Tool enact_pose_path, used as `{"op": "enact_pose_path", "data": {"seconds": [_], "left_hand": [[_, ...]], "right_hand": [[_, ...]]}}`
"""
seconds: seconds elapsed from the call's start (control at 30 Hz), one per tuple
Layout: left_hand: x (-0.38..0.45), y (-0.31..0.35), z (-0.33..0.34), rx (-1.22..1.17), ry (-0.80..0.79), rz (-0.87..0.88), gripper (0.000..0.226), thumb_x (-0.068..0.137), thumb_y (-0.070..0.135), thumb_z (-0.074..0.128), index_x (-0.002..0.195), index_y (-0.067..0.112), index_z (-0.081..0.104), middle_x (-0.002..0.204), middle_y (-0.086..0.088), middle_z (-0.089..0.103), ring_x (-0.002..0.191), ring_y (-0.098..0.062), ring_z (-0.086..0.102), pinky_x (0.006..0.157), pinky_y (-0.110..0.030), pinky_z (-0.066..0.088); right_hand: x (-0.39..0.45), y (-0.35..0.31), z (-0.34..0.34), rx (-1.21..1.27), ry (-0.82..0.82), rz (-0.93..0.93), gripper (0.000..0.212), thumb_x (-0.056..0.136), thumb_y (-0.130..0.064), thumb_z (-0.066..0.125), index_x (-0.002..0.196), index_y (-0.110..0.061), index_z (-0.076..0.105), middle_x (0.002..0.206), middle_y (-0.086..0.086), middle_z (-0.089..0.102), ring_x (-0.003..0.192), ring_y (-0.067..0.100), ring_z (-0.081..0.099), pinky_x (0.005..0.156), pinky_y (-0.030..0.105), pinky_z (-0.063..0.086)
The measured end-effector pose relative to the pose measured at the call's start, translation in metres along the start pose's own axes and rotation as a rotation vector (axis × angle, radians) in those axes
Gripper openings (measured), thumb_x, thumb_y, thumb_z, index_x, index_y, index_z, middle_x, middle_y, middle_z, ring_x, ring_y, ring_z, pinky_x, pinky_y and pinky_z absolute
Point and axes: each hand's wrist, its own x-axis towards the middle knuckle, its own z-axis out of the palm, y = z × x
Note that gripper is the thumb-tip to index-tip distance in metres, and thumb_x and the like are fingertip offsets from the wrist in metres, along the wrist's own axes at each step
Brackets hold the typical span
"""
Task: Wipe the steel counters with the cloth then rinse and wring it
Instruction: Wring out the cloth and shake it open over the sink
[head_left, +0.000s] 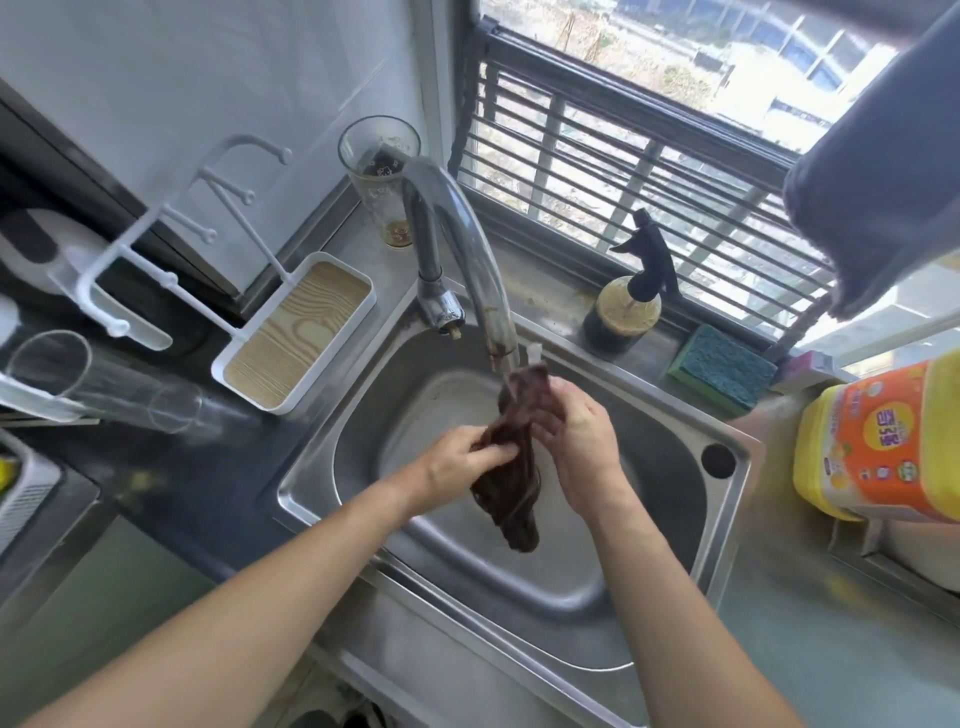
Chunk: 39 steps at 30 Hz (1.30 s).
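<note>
A dark brown wet cloth (511, 488) hangs bunched over the steel sink (519, 577), its top end right under the spout of the curved steel tap (457, 244). My left hand (460, 460) pinches the cloth at its middle from the left. My right hand (574, 434) grips the upper part of the cloth just below the spout. The lower end of the cloth dangles free above the basin floor. Whether water is running is hard to tell.
A white tray with a wood-grain base (296, 332) stands left of the sink, a tall glass (382, 176) behind the tap. On the sill sit a spray bottle (626, 306) and a green-blue sponge (722, 366). A yellow detergent jug (878, 441) stands at right, and a grey cloth (883, 171) hangs above.
</note>
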Motion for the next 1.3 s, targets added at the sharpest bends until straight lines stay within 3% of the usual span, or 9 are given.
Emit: {"op": "enact_pose_path", "data": {"seconds": [0.13, 0.23, 0.37, 0.53, 0.63, 0.77, 0.9, 1.07, 1.3], "left_hand": [[-0.006, 0.012, 0.008, -0.370, 0.071, -0.169, 0.038, 0.106, 0.026, 0.042, 0.126, 0.003, 0.064, 0.124, -0.016, 0.069, 0.120, -0.026, 0.064, 0.102, -0.030, 0.051], [-0.005, 0.016, 0.008, -0.586, 0.043, -0.294, 0.054, 0.107, 0.046, 0.028, 0.133, 0.011, 0.060, 0.130, -0.012, 0.067, 0.122, -0.024, 0.062, 0.107, -0.042, 0.048], [-0.002, 0.015, -0.002, -0.517, 0.074, -0.370, 0.063, 0.105, 0.052, 0.026, 0.133, 0.007, 0.059, 0.130, -0.017, 0.066, 0.123, -0.031, 0.061, 0.105, -0.051, 0.049], [0.000, 0.012, -0.030, -0.510, 0.315, -0.351, 0.067, 0.099, 0.057, 0.044, 0.127, -0.002, 0.062, 0.113, -0.021, 0.072, 0.104, -0.036, 0.071, 0.096, -0.056, 0.054], [-0.006, 0.014, -0.047, -0.645, 0.174, -0.317, 0.087, 0.088, 0.076, 0.041, 0.129, 0.003, 0.064, 0.122, -0.019, 0.070, 0.113, -0.034, 0.067, 0.100, -0.046, 0.051], [-0.013, 0.019, -0.046, -0.356, -0.174, -0.302, 0.038, 0.093, 0.027, 0.068, 0.123, 0.005, 0.067, 0.113, -0.016, 0.072, 0.102, -0.025, 0.069, 0.088, -0.031, 0.056], [-0.014, 0.021, -0.068, -0.121, -0.275, -0.370, 0.035, 0.088, 0.006, 0.067, 0.122, -0.003, 0.066, 0.124, -0.019, 0.069, 0.119, -0.028, 0.065, 0.113, -0.039, 0.042], [-0.012, 0.018, -0.082, -0.375, -0.040, -0.362, 0.044, 0.091, 0.019, 0.064, 0.131, 0.001, 0.061, 0.125, -0.022, 0.067, 0.106, -0.027, 0.069, 0.087, -0.036, 0.059], [-0.001, -0.004, -0.081, -0.068, 0.426, -0.463, 0.033, 0.104, 0.024, 0.050, 0.116, -0.006, 0.054, 0.093, -0.026, 0.070, 0.073, -0.035, 0.074, 0.063, -0.043, 0.063]], "right_hand": [[-0.002, -0.001, -0.003, -0.354, -0.037, 0.093, 0.034, 0.103, -0.046, 0.052, 0.094, -0.021, 0.073, 0.089, -0.004, 0.076, 0.079, 0.004, 0.071, 0.072, 0.021, 0.055], [-0.006, 0.007, -0.010, -0.575, -0.140, 0.134, 0.049, 0.084, -0.067, 0.067, 0.103, -0.022, 0.076, 0.095, -0.007, 0.078, 0.092, 0.006, 0.073, 0.088, 0.028, 0.057], [-0.004, 0.011, -0.025, -0.712, -0.187, 0.188, 0.036, 0.074, -0.037, 0.088, 0.094, -0.009, 0.077, 0.083, -0.001, 0.077, 0.073, 0.013, 0.070, 0.072, 0.028, 0.055], [-0.001, -0.003, -0.045, -0.395, -0.173, 0.345, 0.033, 0.088, -0.043, 0.075, 0.098, -0.012, 0.079, 0.099, 0.014, 0.078, 0.089, 0.025, 0.074, 0.086, 0.039, 0.055], [-0.004, -0.006, -0.046, -0.180, -0.220, 0.286, 0.030, 0.099, -0.035, 0.061, 0.110, -0.012, 0.076, 0.110, 0.012, 0.076, 0.101, 0.023, 0.072, 0.098, 0.043, 0.055], [-0.008, -0.003, -0.041, -0.028, -0.132, 0.167, 0.027, 0.095, -0.026, 0.070, 0.112, -0.005, 0.064, 0.107, 0.018, 0.073, 0.100, 0.033, 0.070, 0.096, 0.054, 0.056], [-0.008, -0.002, -0.051, -0.099, -0.030, 0.079, 0.044, 0.077, -0.035, 0.083, 0.103, -0.003, 0.068, 0.094, 0.015, 0.070, 0.090, 0.030, 0.065, 0.094, 0.050, 0.051], [-0.008, 0.003, -0.061, -0.213, 0.270, 0.080, 0.046, 0.079, -0.035, 0.085, 0.113, -0.016, 0.061, 0.099, 0.007, 0.069, 0.083, 0.018, 0.067, 0.069, 0.029, 0.055], [-0.019, 0.022, -0.069, -0.701, 0.501, -0.110, 0.025, 0.098, -0.023, 0.063, 0.122, -0.021, 0.061, 0.097, 0.007, 0.071, 0.099, 0.027, 0.067, 0.088, 0.030, 0.047]]}}
